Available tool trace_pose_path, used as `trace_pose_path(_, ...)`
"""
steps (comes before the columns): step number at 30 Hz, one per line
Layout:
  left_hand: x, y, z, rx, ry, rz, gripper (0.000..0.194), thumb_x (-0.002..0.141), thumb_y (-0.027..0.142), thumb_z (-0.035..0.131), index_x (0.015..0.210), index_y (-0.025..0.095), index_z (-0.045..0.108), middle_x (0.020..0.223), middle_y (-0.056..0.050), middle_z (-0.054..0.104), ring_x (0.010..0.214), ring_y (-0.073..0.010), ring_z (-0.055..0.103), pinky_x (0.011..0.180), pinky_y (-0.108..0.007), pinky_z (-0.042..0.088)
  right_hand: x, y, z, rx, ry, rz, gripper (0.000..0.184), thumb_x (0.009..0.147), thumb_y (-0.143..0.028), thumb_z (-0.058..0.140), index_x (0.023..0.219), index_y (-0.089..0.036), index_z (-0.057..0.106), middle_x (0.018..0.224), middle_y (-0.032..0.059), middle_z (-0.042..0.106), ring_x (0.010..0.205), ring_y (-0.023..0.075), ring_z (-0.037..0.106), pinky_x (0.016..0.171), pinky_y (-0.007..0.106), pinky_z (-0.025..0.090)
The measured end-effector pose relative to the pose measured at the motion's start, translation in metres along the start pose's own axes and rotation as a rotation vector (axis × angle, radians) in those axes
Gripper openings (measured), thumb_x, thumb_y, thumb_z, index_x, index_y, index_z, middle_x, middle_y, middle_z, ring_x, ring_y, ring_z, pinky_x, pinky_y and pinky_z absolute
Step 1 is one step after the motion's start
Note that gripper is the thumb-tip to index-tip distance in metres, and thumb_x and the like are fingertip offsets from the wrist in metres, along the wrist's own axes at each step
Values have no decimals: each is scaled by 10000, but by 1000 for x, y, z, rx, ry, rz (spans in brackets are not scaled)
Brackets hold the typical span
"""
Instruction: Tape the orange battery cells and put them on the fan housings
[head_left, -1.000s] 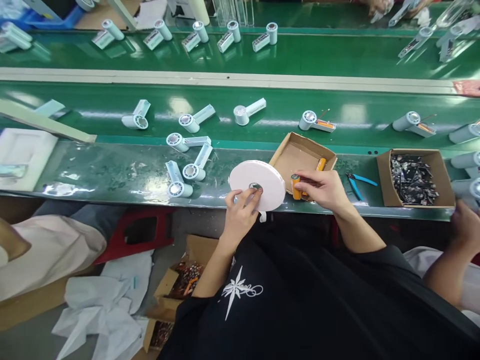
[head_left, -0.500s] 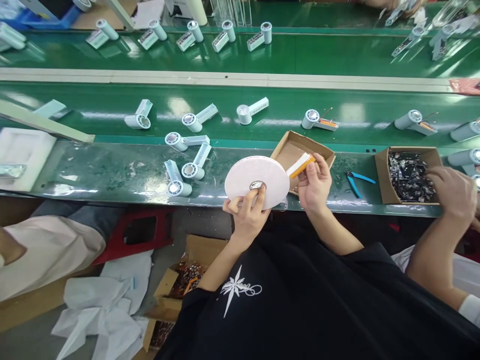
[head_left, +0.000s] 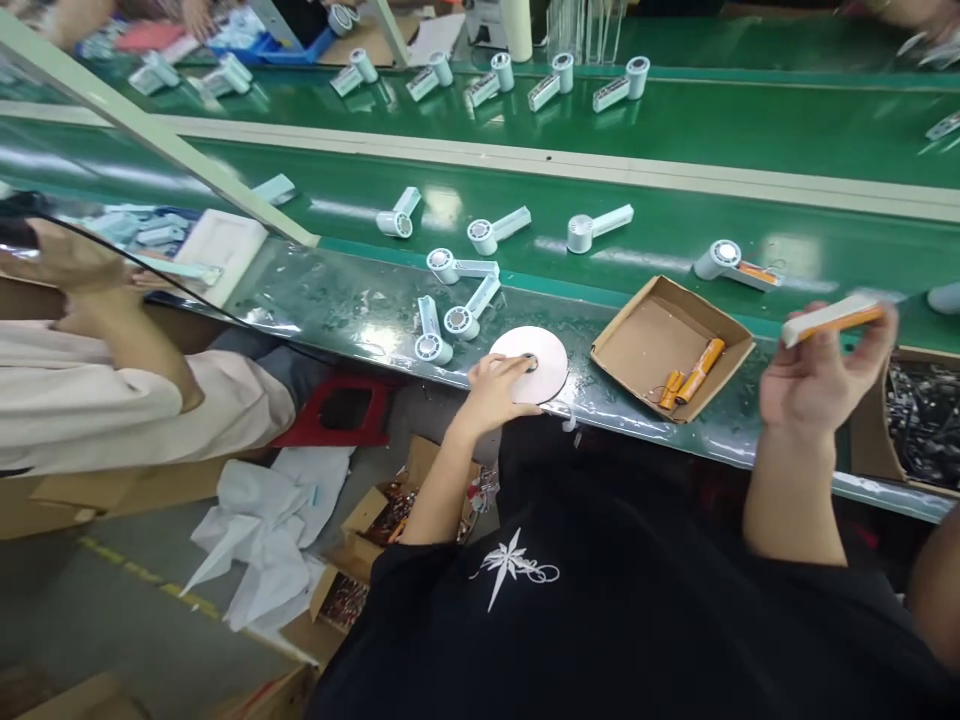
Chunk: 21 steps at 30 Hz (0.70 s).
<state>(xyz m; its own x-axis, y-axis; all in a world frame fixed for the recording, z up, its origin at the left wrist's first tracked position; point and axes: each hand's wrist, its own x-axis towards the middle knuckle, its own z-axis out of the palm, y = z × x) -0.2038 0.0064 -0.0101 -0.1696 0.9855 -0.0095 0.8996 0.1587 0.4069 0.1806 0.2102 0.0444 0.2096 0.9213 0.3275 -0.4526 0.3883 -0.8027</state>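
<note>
My left hand (head_left: 495, 398) grips a flat, pinkish-white roll of tape (head_left: 549, 362), its fingers at the centre hole and its thumb by the lower rim. The roll is at the bench's front edge. Off to the right, my right hand (head_left: 814, 385) is raised and pinches an orange battery (head_left: 862, 319) with a white strip along its top; its far end is slightly blurred. Between my hands a shallow cardboard box (head_left: 626, 345) holds a few orange batteries (head_left: 699, 371). Several light-blue handheld fans (head_left: 461, 320) lie left of the roll.
Fans, one an opened fan (head_left: 724, 260) with an orange battery, lie on the green conveyor (head_left: 667, 220). A carton of dark parts (head_left: 926, 415) stands at right. A co-worker's arm (head_left: 112, 330) is at left, near a slanted post (head_left: 172, 140). A red stool (head_left: 345, 412) stands below.
My right hand has carried the battery away from the roll, far to the right. My left hand has brought the roll down toward the bench edge. The view has turned left.
</note>
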Motion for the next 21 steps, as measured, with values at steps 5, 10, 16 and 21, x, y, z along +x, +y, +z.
trace_pose_path(5,70,-50,-19,181,315,-216,474,1044,497,687,1423,214,726,1564,-167,656,1448,-416,495,1248,-637,346,-40,12,-10,-309,54,51,593,762,-289,863,1315,-301,647,1071,71,784,1020,309,814,851,488,683)
trace_pose_path(10,103,-74,-25,322,269,-68,624,1175,528,349,1060,83,771,1075,-179,740,1033,-298,651,987,-474,544,-34,-15,-38,-355,156,20,585,722,-294,882,1263,-323,662,1113,61,761,1024,323,812,866,513,681)
trace_pose_path(16,179,-20,-17,314,184,340,459,1147,428,457,996,151,789,1097,-167,764,1007,-297,670,908,-442,555,3,-28,-31,-341,29,-87,531,775,-353,957,1245,-424,719,1116,13,788,1042,323,826,805,487,721)
trace_pose_path(21,291,68,25,304,35,648,267,1072,312,621,1083,127,813,1199,-193,775,1155,-319,670,992,-447,522,75,30,29,-259,-223,-12,636,720,-485,1013,1242,-358,674,1041,11,815,987,281,837,785,402,723)
